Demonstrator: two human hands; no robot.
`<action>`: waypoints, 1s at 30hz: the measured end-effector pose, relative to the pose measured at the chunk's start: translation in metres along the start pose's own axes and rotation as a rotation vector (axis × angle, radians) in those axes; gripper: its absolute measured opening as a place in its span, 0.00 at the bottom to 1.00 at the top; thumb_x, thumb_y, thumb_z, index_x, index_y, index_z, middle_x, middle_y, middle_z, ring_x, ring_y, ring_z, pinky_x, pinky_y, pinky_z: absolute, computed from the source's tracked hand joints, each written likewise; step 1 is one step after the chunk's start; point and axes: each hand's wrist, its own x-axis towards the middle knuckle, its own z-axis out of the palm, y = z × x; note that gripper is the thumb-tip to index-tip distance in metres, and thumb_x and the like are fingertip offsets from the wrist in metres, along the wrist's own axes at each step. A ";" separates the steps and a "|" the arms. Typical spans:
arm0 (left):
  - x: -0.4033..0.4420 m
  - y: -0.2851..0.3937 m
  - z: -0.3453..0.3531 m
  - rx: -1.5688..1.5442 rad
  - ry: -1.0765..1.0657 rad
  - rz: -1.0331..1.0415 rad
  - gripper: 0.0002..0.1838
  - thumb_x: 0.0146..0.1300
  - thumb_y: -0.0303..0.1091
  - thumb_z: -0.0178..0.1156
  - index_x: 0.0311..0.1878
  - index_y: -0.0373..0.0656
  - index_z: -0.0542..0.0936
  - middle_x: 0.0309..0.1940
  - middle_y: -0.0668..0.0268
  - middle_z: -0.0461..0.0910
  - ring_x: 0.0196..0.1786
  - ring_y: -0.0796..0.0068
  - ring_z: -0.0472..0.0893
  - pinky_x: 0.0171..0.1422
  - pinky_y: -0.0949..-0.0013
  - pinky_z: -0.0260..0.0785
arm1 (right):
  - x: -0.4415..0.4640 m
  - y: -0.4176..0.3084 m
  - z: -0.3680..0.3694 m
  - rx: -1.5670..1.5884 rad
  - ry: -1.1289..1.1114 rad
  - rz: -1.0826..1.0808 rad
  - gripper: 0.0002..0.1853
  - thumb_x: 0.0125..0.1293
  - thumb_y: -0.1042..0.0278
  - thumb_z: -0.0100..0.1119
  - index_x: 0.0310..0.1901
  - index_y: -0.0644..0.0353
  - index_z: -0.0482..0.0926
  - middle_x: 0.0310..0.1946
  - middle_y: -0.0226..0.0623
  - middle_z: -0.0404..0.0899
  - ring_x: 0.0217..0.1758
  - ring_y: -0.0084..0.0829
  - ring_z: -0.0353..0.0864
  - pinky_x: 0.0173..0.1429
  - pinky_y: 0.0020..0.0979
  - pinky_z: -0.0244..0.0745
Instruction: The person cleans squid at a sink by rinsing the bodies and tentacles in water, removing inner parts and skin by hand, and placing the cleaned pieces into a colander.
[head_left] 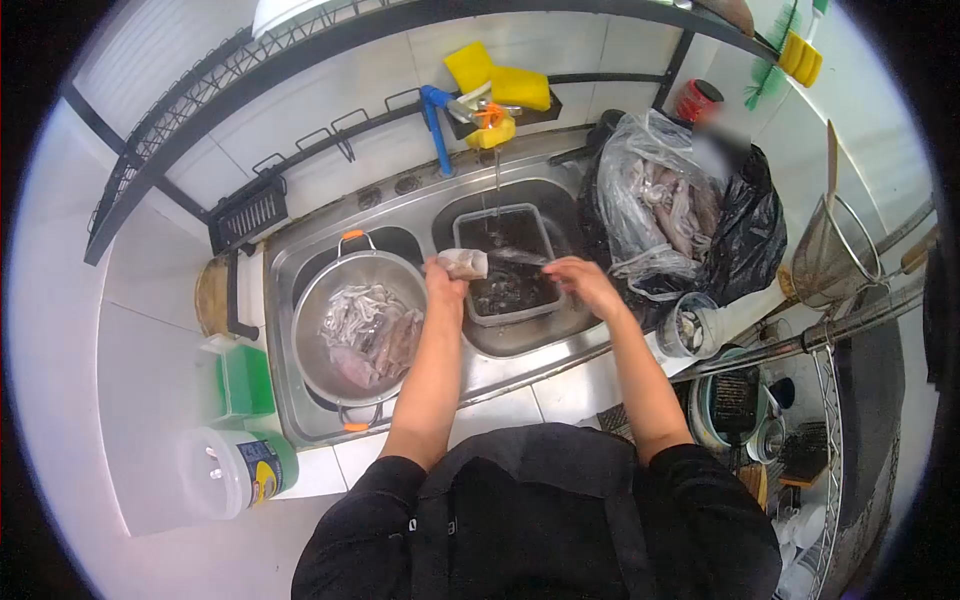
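My left hand (447, 283) is closed around a pale squid tube (465, 264), its open end turned toward my right hand (588, 283). There, thumb and fingers draw in near the end of a thin, see-through strip (518, 257); blur keeps me from telling whether they pinch it. The squid tube is held above the left edge of a clear plastic tub (512, 318), which holds dark, rippling water. A thin stream (497, 178) runs down into it from the tap (490, 112).

The tub sits in the right basin (480, 343) of my steel sink. Over the left one rests a wide metal pot (308, 318) with orange grips, holding white tentacles and pinkish-brown squid bodies (385, 352). To my right a clear plastic bag (618, 190) lies open on more squid (675, 205), black plastic (757, 215) bunched against it. Just in front stands a small clear container (670, 337) with pale bits inside, too small to make out.

White tiles (518, 405) edge the sink on my side. At my left stands a green bucket (283, 462) with a white lid. Yellow sponges (520, 88) sit behind the tap, under a black rack (240, 65), and a wire strainer (835, 255) hangs at far right.
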 end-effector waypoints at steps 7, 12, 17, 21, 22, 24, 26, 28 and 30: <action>0.013 0.006 0.002 -0.366 -0.065 -0.160 0.21 0.64 0.41 0.34 0.44 0.31 0.68 0.39 0.51 0.74 0.42 0.52 0.76 0.55 0.43 0.69 | 0.000 0.058 -0.032 -0.868 0.265 0.176 0.15 0.59 0.61 0.50 0.38 0.64 0.81 0.39 0.47 0.80 0.46 0.46 0.77 0.52 0.35 0.69; 0.006 -0.009 0.020 -0.381 -0.101 -0.197 0.20 0.64 0.41 0.34 0.41 0.32 0.68 0.34 0.53 0.74 0.39 0.57 0.76 0.54 0.45 0.69 | 0.016 0.004 0.030 -0.873 0.292 -0.407 0.14 0.56 0.63 0.57 0.43 0.60 0.80 0.42 0.46 0.78 0.47 0.47 0.75 0.52 0.39 0.70; 0.030 -0.047 0.018 -0.155 -0.152 -0.155 0.23 0.66 0.45 0.30 0.47 0.35 0.68 0.43 0.55 0.73 0.48 0.54 0.73 0.56 0.44 0.65 | 0.085 0.009 0.072 -0.193 0.061 0.148 0.14 0.64 0.60 0.55 0.45 0.59 0.78 0.31 0.33 0.77 0.24 0.21 0.73 0.22 0.23 0.67; 0.026 -0.081 0.015 0.241 0.021 0.106 0.14 0.64 0.31 0.43 0.51 0.37 0.67 0.44 0.53 0.72 0.47 0.60 0.75 0.50 0.56 0.70 | 0.134 0.096 0.053 0.371 0.130 0.448 0.13 0.65 0.59 0.52 0.46 0.58 0.77 0.27 0.29 0.76 0.22 0.18 0.71 0.17 0.19 0.62; 0.017 -0.080 0.013 0.281 0.080 0.057 0.14 0.62 0.28 0.43 0.51 0.36 0.67 0.43 0.53 0.73 0.43 0.61 0.76 0.45 0.56 0.72 | 0.140 0.112 0.053 0.303 0.128 0.502 0.12 0.65 0.62 0.52 0.45 0.59 0.77 0.27 0.29 0.76 0.22 0.20 0.72 0.17 0.21 0.63; 0.052 -0.111 -0.020 0.445 0.243 0.162 0.15 0.61 0.28 0.45 0.50 0.36 0.68 0.37 0.55 0.76 0.37 0.60 0.78 0.38 0.58 0.74 | 0.165 0.164 0.042 -0.008 0.152 0.578 0.11 0.63 0.67 0.51 0.43 0.63 0.77 0.27 0.31 0.77 0.21 0.24 0.74 0.17 0.25 0.65; 0.082 -0.114 -0.046 0.428 0.237 -0.052 0.17 0.62 0.31 0.45 0.53 0.36 0.68 0.42 0.54 0.75 0.38 0.60 0.78 0.36 0.58 0.73 | 0.198 0.199 0.040 -0.257 0.158 0.606 0.11 0.61 0.70 0.51 0.42 0.65 0.77 0.27 0.33 0.77 0.21 0.27 0.75 0.17 0.28 0.67; 0.104 -0.125 -0.062 0.556 0.279 -0.190 0.18 0.62 0.34 0.44 0.50 0.34 0.72 0.41 0.53 0.78 0.33 0.57 0.80 0.31 0.57 0.73 | 0.228 0.201 0.038 -0.412 0.144 0.397 0.10 0.59 0.72 0.52 0.40 0.66 0.78 0.26 0.36 0.79 0.23 0.30 0.77 0.20 0.31 0.69; 0.092 -0.111 -0.041 0.286 0.237 -0.259 0.16 0.64 0.34 0.43 0.50 0.36 0.72 0.41 0.54 0.77 0.37 0.58 0.79 0.38 0.54 0.73 | 0.243 0.202 0.031 -0.560 0.144 0.176 0.10 0.57 0.74 0.52 0.39 0.67 0.79 0.26 0.40 0.80 0.25 0.33 0.80 0.24 0.34 0.72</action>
